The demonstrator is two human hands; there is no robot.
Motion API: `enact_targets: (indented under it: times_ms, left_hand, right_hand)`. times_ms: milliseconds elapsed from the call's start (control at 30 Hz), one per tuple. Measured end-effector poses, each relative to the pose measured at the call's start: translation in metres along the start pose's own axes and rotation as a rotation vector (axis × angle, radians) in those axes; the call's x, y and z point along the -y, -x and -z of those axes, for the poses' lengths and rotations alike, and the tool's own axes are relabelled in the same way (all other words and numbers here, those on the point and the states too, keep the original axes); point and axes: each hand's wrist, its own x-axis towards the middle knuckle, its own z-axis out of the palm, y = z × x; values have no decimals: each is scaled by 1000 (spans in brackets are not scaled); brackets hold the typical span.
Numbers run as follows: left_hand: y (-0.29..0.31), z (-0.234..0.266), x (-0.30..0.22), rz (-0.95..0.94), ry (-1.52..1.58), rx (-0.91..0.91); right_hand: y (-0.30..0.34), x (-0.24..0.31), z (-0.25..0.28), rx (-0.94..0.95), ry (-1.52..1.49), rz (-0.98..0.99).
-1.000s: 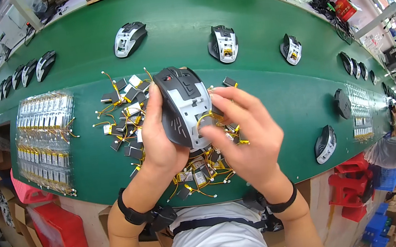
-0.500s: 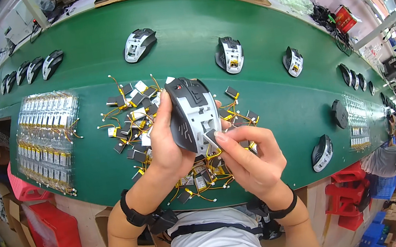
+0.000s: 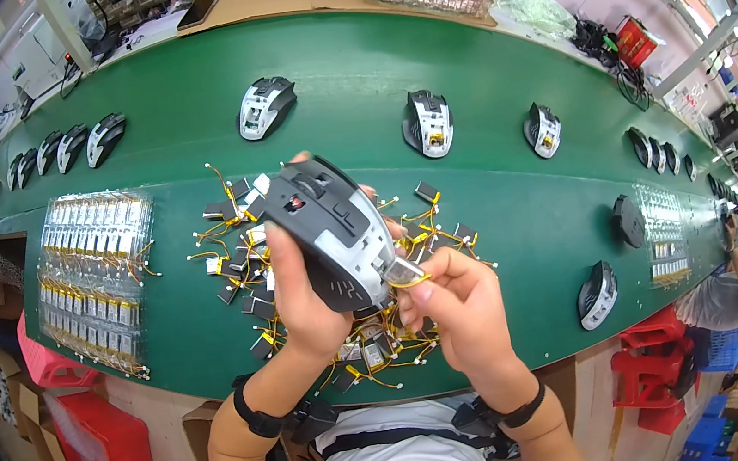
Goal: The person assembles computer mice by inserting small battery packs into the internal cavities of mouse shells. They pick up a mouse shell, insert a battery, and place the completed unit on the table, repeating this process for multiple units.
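Observation:
My left hand [image 3: 306, 304] is wrapped round a black and grey computer mouse [image 3: 331, 226], holding it tilted above the table. Between the thumb and fingers of my right hand [image 3: 463, 307] is a small silver battery [image 3: 404, 271] with yellow-edged wiring. The battery touches the open rear end of the mouse; how far it sits inside I cannot tell. Beneath both hands lies a loose heap of small wired batteries [image 3: 258, 306], partly hidden by my hands and the mouse.
Clear plastic trays of batteries [image 3: 94, 267] lie on the left of the green table [image 3: 522, 257], and another tray [image 3: 665, 233] on the right. Several mice [image 3: 267, 107] are spread along the far side. One mouse [image 3: 598, 295] rests near the right front edge. A person [image 3: 723, 296] sits at far right.
The mouse has turned, its front swinging left and its rear right. My right hand has moved slightly left and down, and the battery now shows its silver face instead of its dark one.

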Motion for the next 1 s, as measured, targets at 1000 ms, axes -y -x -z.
enact_targets:
  times_ms: [1000]
  left_hand:
    - [-2, -10, -9, 284, 22, 186]
  right_hand:
    - [31, 0, -6, 216, -146, -133]
